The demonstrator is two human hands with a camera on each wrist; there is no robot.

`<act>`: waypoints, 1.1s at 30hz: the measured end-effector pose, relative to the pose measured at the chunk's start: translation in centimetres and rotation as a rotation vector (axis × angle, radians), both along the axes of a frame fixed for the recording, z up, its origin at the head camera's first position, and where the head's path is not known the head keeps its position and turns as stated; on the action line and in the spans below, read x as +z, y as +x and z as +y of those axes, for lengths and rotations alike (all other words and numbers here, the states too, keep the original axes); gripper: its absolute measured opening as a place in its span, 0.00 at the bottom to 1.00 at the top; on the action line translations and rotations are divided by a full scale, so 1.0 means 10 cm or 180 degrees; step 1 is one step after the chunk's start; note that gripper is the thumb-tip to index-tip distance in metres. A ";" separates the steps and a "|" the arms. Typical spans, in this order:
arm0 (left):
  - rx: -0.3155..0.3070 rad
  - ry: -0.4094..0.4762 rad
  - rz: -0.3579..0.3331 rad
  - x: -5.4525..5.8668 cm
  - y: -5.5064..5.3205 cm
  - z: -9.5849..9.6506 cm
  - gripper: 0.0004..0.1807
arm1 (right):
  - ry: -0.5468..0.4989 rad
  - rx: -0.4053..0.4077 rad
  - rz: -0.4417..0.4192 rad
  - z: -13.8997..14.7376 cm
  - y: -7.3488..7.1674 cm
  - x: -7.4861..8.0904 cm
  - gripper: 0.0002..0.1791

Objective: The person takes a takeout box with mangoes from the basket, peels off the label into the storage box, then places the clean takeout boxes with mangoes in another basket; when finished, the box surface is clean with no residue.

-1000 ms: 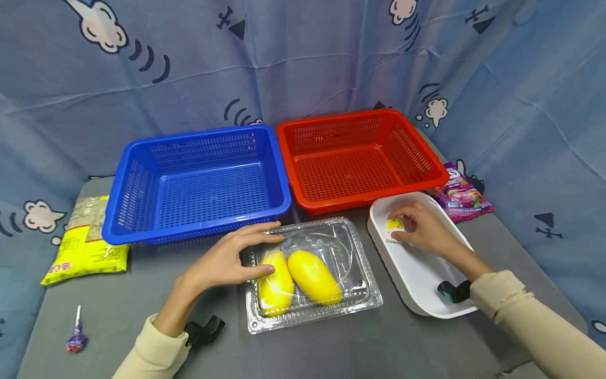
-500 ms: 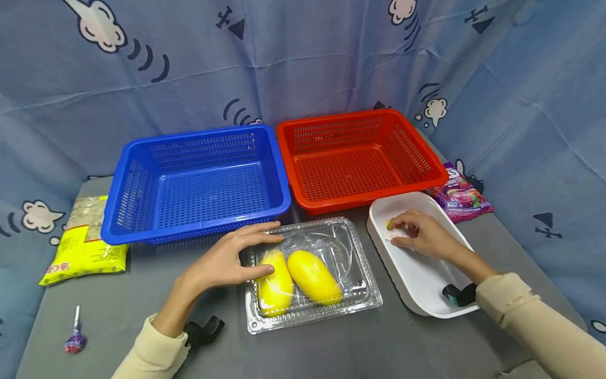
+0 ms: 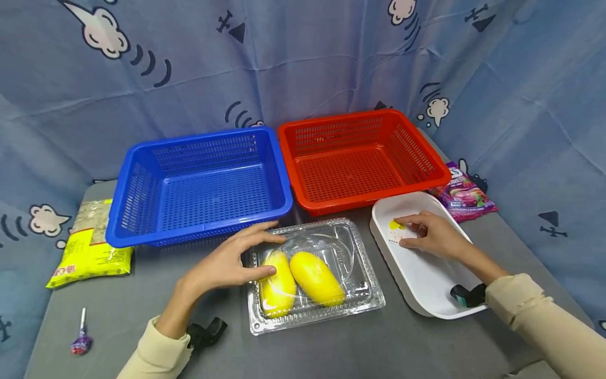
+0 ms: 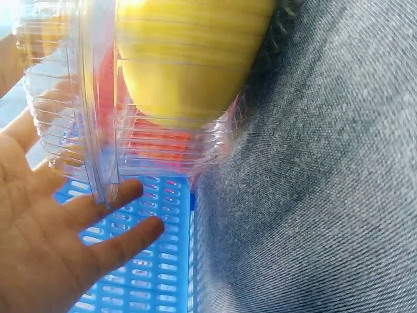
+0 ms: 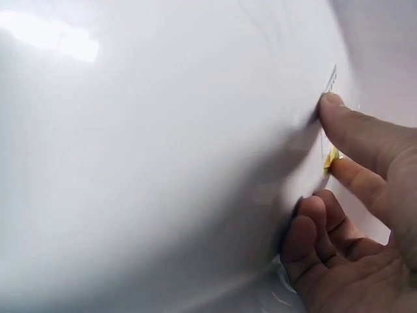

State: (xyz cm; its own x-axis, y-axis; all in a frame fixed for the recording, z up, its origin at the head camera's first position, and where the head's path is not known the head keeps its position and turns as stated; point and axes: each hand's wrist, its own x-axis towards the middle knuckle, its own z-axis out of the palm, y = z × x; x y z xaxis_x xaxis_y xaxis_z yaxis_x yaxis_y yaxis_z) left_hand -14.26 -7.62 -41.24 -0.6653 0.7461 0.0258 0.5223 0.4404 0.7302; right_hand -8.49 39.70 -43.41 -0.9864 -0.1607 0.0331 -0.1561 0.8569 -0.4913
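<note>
The left hand [image 3: 232,260] is held at the left end of a clear clamshell box [image 3: 350,263], its thumb and forefinger parted over the lid; its grip is spread. Two yellow mangoes [image 3: 316,279] are enclosed in the box. The right hand [image 3: 437,235] is lowered into the far half of a white tray [image 3: 421,271], right of the box. There a printed slip [image 3: 395,235] with a yellow patch is met at its right side by the thumb and forefinger; whether this grip pinches the slip or merely touches it cannot be told.

In the left wrist view the palm is shown, with straight fingers set apart beside the ribbed side of the box (a side barely seen from the head). In the right wrist view the remaining fingers are shown curled below the forefinger, a detail hidden from above. Only in the head view is a lollipop [image 3: 81,339] seen at the near left of the bench [image 3: 331,352], and there the red basket [image 3: 350,168] is seen whole, right of the blue basket [image 3: 215,200].
</note>
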 end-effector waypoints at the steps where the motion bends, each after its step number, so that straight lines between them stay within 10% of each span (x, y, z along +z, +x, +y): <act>1: 0.0015 -0.0013 -0.0024 0.00 0.00 0.00 0.30 | -0.0005 -0.0011 -0.0033 0.00 0.00 0.01 0.29; 33: -0.0073 0.0446 -0.0463 -0.13 -0.02 0.04 0.31 | -0.0445 0.0258 0.0088 -0.09 -0.02 0.17 0.12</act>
